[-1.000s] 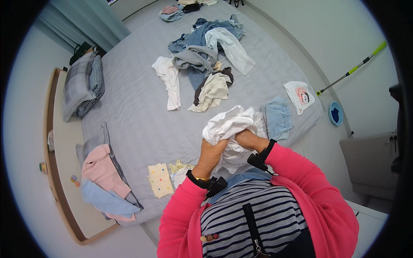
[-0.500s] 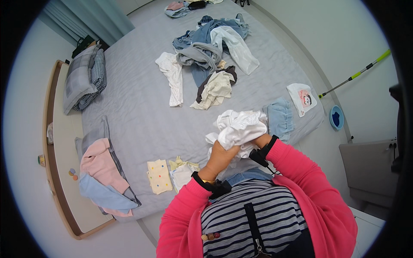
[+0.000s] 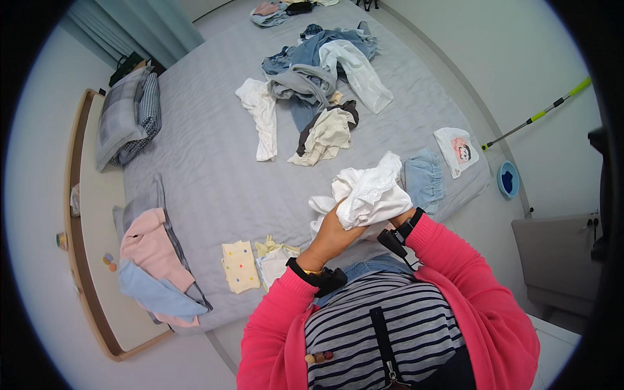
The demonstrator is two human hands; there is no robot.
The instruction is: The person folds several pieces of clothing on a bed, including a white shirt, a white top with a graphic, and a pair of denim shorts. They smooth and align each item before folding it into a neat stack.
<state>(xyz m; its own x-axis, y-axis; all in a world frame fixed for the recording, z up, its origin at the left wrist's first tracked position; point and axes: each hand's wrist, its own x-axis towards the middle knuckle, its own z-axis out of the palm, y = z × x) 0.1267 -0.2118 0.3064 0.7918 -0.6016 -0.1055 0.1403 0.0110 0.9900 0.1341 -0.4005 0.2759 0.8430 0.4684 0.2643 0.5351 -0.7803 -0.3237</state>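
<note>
A bunched white garment with lacy eyelet trim (image 3: pixel 372 195) is held up over the near edge of the bed. My left hand (image 3: pixel 334 235) grips its lower left side, the fingers partly covered by the cloth. At its lower right, my right hand (image 3: pixel 404 218) is closed on the fabric, most of its fingers hidden underneath. Just right of the garment lies a folded pair of light blue denim bottoms (image 3: pixel 424 179). Beyond that is a folded white top with a pink cartoon print (image 3: pixel 456 151). Left of my left wrist rest a cream dotted cloth (image 3: pixel 240 266) and a white and yellow piece (image 3: pixel 273 257).
The grey bed (image 3: pixel 201 188) carries a heap of blue, grey and white clothes (image 3: pixel 318 71) farther off. Pink and blue garments (image 3: pixel 156 260) lie by the headboard (image 3: pixel 97 260), near pillows (image 3: pixel 123 117). A blue basin (image 3: pixel 508 179) and a green-handled pole (image 3: pixel 533 117) are at right.
The white garment has turned in my hands, its lacy edge now raised and spread toward the right. Both hands have shifted slightly right, still gripping it.
</note>
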